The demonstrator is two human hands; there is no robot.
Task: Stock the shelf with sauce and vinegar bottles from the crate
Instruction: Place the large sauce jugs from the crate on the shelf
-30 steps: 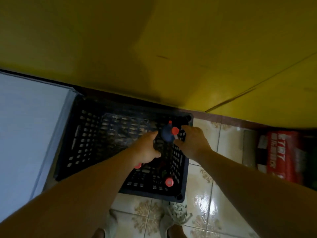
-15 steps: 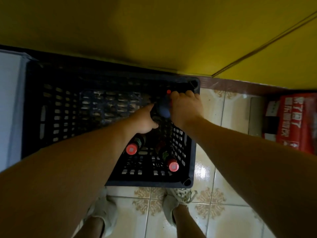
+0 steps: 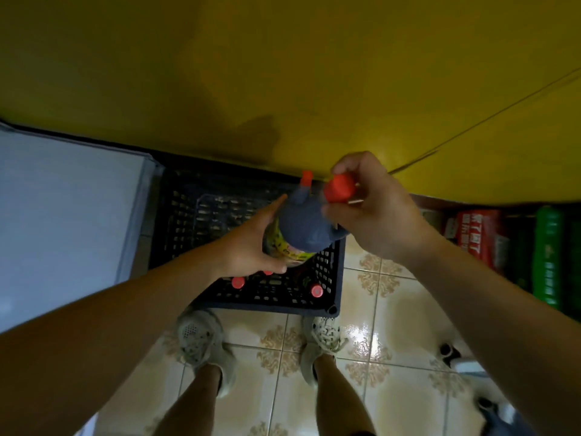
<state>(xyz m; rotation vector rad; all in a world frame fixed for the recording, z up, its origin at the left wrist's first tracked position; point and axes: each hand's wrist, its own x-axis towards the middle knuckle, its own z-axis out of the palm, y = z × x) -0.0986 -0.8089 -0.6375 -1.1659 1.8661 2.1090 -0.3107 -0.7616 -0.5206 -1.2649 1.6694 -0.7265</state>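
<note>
Only the head cam to go on here. The big dark bottle point(image 3: 303, 226) is up in the air between both hands, hanging right over the far right corner of the black crate point(image 3: 276, 302). The left hand point(image 3: 248, 250) is wrapped round its yellow-labelled side with the thumb underneath, and the right hand point(image 3: 374, 212) is clenched round the neck, right next to the fat red cap point(image 3: 339, 188). What worries me is that it looks heavy and the top grip is mostly fingertips. If the right hand slips off near the cap, the whole weight swings onto the left palm, and I reckon the bottle drops back onto the small red-capped bottles point(image 3: 316, 290) below the left hand, or onto the tiled floor point(image 3: 393, 309) by the shoes point(image 3: 204, 341). Pulling on the cap could also loosen it, can't tell how tight it is. I can't pick out the shelf, so there's likely still a carry ahead. Compared with half a second back, both hands were down inside the crate on this bottle. Now it's lifted clear of the rim, and the person is standing taller.
</note>
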